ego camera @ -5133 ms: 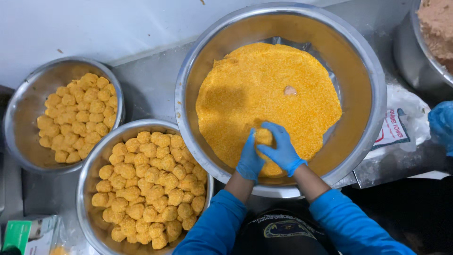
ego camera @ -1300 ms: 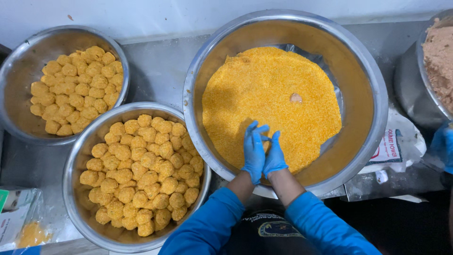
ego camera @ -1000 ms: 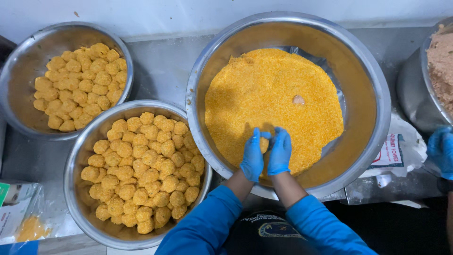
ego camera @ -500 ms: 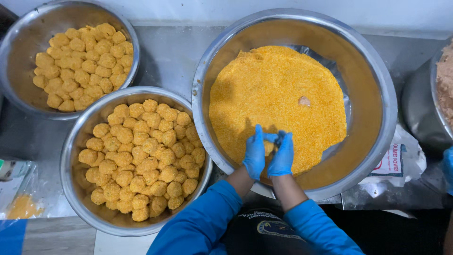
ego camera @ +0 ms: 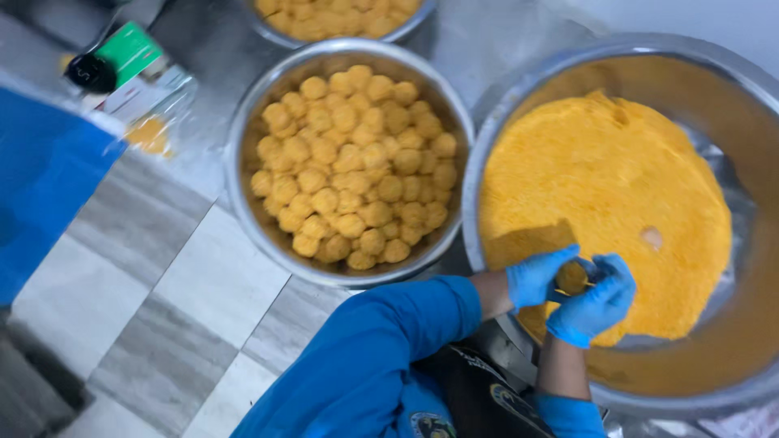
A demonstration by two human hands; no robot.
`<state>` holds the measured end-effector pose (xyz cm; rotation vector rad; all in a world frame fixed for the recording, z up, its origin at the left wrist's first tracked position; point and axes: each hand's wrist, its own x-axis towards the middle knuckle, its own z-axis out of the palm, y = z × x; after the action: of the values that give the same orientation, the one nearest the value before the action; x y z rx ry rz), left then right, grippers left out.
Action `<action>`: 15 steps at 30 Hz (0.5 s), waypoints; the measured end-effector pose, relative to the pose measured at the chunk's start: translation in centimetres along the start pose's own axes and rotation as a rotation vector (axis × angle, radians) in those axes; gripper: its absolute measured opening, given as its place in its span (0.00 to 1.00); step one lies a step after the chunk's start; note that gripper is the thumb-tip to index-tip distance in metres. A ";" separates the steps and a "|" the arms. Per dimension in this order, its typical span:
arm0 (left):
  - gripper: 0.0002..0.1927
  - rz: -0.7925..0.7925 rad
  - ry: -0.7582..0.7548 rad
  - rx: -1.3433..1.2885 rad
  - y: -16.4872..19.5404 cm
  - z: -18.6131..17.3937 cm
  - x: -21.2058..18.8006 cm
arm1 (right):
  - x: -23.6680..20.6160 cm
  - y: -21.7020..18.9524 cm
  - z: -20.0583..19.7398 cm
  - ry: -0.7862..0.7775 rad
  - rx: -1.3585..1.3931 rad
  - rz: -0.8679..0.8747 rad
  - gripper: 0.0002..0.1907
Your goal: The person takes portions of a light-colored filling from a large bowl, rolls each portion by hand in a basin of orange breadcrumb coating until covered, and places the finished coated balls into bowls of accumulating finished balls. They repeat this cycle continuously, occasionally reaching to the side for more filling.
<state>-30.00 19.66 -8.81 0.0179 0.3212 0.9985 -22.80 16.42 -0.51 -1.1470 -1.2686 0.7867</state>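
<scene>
Both my hands wear blue gloves and cup one small crumb-coated ball (ego camera: 572,277) between them. My left hand (ego camera: 537,276) is on its left side and my right hand (ego camera: 596,302) wraps it from the right and below. They hover over the near edge of a large steel bowl (ego camera: 519,105) holding a flat bed of orange breadcrumbs (ego camera: 604,186). A pale uncoated piece (ego camera: 651,238) lies in the crumbs just right of my hands.
A steel bowl (ego camera: 243,130) full of coated yellow balls (ego camera: 353,166) stands left of the crumb bowl. Another bowl of balls (ego camera: 341,16) sits at the top edge. A green and white packet (ego camera: 134,69) and blue cloth (ego camera: 45,174) lie at left, above a grey and white tiled floor (ego camera: 187,308).
The view has swung left and tilted, so the floor now shows. My hands stay together at the bowl's near edge, still pressing the ball between them.
</scene>
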 end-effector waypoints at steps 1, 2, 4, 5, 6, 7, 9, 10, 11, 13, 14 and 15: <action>0.24 -0.026 0.081 0.007 0.1 0.0 -0.1 | 0.0 -0.4 0.1 0.000 -0.131 -0.102 0.18; 0.23 0.009 0.097 -0.077 0.3 0.2 -0.3 | 0.1 -0.9 0.1 0.010 -0.258 -0.218 0.20; 0.22 0.060 0.109 -0.238 1.0 -0.3 -0.9 | 0.5 -1.5 0.4 0.026 -0.188 -0.182 0.18; 0.21 0.099 0.079 -0.259 1.8 -0.5 -1.5 | 0.6 -1.4 0.6 0.041 -0.160 -0.160 0.17; 0.20 0.132 0.049 -0.275 2.7 -0.8 -2.5 | 0.9 -1.4 0.8 0.015 -0.080 -0.119 0.16; 0.19 0.158 0.020 -0.287 3.8 -1.1 -3.6 | 1.0 -1.0 1.0 -0.004 -0.002 -0.076 0.16; 0.21 0.268 -0.068 -0.356 7.1 -2.1 -5.8 | 1.1 0.0 1.5 -0.040 0.098 0.020 0.14; 0.22 0.318 -0.113 -0.389 9.0 -2.6 -6.9 | 1.1 0.7 1.8 -0.063 0.119 0.071 0.13; 0.24 0.413 -0.079 -0.365 11.2 -3.2 -8.1 | 1.2 1.5 2.1 -0.088 0.138 0.122 0.12; 0.28 0.579 -0.042 -0.415 15.6 -4.3 -10.4 | 1.3 3.0 2.7 -0.092 0.218 0.213 0.10; 0.30 0.646 -0.038 -0.493 17.5 -4.6 -11.3 | 1.4 3.7 3.0 -0.093 0.258 0.258 0.09; 0.32 0.687 -0.035 -0.521 19.1 -4.8 -12.2 | 1.6 4.3 3.1 -0.123 0.235 0.255 0.10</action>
<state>-53.15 19.37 -7.20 -0.3470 0.0038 1.7387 -24.97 19.82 -4.30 -1.0930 -1.1065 1.1799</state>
